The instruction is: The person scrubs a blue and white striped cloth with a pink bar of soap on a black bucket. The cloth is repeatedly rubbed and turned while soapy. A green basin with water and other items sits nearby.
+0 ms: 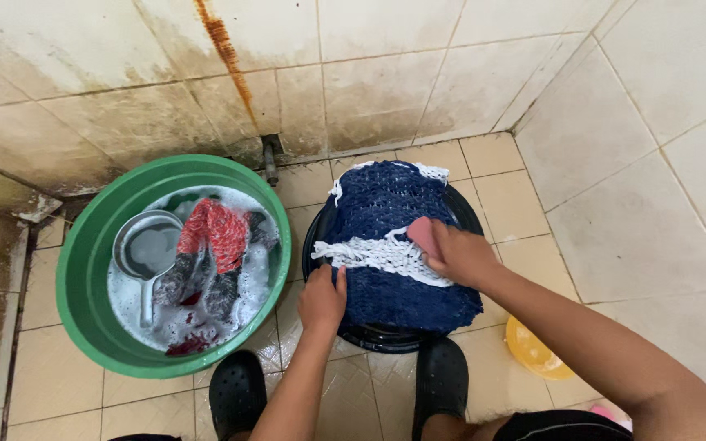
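Navy knitted cloth (394, 245) with white bands lies draped over an upturned black basin (386, 335), directly under both hands and covering most of the basin's top. The right hand (459, 255) presses down on the cloth's middle white band, its fingers closed around a pink bar of soap (422, 234) that shows at the fingertips. The left hand (322, 298) rests on the cloth's near-left edge, fingers curled over and gripping the fabric where it hangs off the basin rim.

Just below the hands, two black clogs (237, 390) stand on the wet beige floor tiles (516, 204), one on each side of the basin's near edge. Well to the left of the left hand sits a green tub (83, 269) filled with soapy water, where a red and grey garment (214, 253) lies soaking beside a grey metal scoop (147, 249) whose handle points toward the person. Below the right forearm, a yellow bowl (533, 351) lies on the floor, partly hidden by the arm. Beyond the hands, a stained tiled wall (165, 90) rises, with a short pipe (270, 159) at its foot between tub and basin.
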